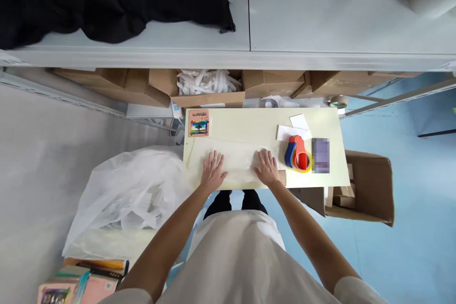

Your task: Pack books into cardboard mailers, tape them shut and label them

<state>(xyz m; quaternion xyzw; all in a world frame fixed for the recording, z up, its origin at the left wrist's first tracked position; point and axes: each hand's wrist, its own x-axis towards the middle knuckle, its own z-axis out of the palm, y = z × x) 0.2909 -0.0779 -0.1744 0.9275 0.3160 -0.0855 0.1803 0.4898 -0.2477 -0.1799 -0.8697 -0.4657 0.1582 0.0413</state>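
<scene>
My left hand (213,171) lies flat, fingers spread, on a thin whitish sheet (238,159) stretched over the small pale table (320,121). My right hand (267,167) presses the same sheet farther right, with its fingers also extended. A brown piece (282,177), partly hidden, shows beside the right wrist. To the right of that hand stands a red and blue tape dispenser (298,154) with a yellow-edged roll. White cards (294,131) lie behind the dispenser. At the table's far left corner is a pink booklet (198,122) with a tree picture.
A blurred purple rectangle (320,156) is at the table's right. An open cardboard box (372,185) sits on the floor there. A large translucent plastic bag (131,190) and stacked books (96,285) are at left. A shelf (302,19) with boxes overhangs the back.
</scene>
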